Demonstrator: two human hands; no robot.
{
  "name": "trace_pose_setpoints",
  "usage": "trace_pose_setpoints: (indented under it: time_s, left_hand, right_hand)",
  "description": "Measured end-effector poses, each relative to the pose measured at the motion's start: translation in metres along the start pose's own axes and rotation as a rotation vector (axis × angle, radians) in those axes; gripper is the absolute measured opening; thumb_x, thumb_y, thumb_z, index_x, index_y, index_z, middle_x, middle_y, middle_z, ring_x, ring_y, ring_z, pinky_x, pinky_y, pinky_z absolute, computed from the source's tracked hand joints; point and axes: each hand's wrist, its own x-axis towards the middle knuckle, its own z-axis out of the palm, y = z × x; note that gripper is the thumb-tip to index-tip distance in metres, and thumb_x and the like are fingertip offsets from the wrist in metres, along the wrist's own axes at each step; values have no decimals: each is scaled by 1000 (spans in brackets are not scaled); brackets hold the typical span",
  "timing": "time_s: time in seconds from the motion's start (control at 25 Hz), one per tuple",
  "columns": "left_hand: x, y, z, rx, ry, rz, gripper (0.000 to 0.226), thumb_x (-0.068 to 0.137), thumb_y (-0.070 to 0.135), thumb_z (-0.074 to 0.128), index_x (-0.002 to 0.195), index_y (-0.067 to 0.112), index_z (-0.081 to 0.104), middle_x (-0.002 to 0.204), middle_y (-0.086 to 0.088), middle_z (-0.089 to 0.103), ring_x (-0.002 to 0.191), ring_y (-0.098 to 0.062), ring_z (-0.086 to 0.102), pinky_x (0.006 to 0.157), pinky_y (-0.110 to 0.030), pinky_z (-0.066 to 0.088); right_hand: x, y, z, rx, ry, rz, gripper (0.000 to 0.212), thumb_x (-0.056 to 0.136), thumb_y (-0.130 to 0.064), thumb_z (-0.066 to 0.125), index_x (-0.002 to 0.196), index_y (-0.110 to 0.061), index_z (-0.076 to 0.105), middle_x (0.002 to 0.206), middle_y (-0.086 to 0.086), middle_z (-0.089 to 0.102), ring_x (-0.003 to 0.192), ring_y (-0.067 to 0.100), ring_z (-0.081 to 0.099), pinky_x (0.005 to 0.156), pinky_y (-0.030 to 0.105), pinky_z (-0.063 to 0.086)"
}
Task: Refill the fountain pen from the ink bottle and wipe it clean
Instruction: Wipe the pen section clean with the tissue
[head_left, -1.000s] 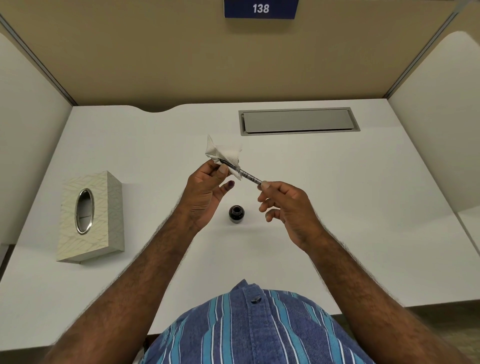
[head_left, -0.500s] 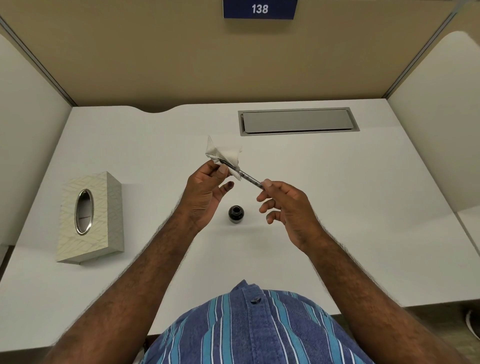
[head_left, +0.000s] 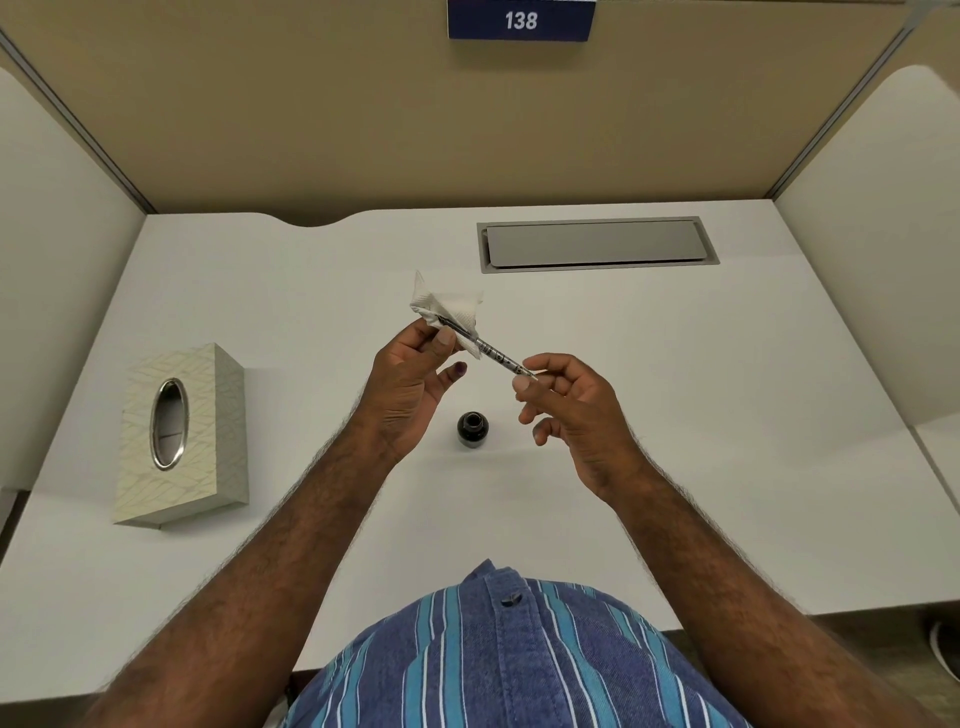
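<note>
Pen (head_left: 497, 356) slid slightly rightward; right hand (head_left: 569, 410) pinches it, left hand (head_left: 410, 384) grips crumpled tissue (head_left: 447, 306).

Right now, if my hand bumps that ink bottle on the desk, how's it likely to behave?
The ink bottle looks small and squat, so it would probably slide rather than tip. Its mouth appears uncapped, so a hard knock could slosh ink onto the white desk. It is likely glass, so fairly heavy for its size.

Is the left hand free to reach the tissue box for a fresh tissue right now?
Probably not yet. The left hand is pinching a crumpled tissue around the pen. The desk between it and the tissue box looks clear, so only its full grip stands in the way.
</note>
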Motion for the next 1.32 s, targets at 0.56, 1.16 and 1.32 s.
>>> trace_pose_setpoints:
  time_s: [0.56, 1.16, 1.32]
  left_hand:
    - [0, -2, -1, 15, 6, -20, 11, 101, 14, 61, 107, 14, 70, 105, -3, 76, 98, -14, 68, 82, -32, 51]
    - [1, -5, -5, 43, -5, -34, 11, 98, 19, 67, 105, 18, 76, 109, -4, 76, 102, -15, 68, 84, -32, 51]
    - [1, -6, -6, 40, -16, -34, 11, 97, 22, 68, 104, 20, 76, 110, -4, 76, 102, -14, 68, 83, -31, 51]
  right_hand:
    - [4, 2, -2, -67, 4, 12, 12, 90, -25, 82, 101, -19, 81, 87, 5, 76, 70, 19, 68, 52, 29, 49]
    - [1, 5, -3, -87, 4, 54, 27, 97, -39, 73, 100, -14, 82, 86, 6, 76, 72, 21, 65, 53, 29, 50]
    - [1, 6, 0, -88, 36, -6, 20, 89, -25, 83, 107, -16, 79, 89, 4, 75, 70, 20, 68, 53, 31, 52]
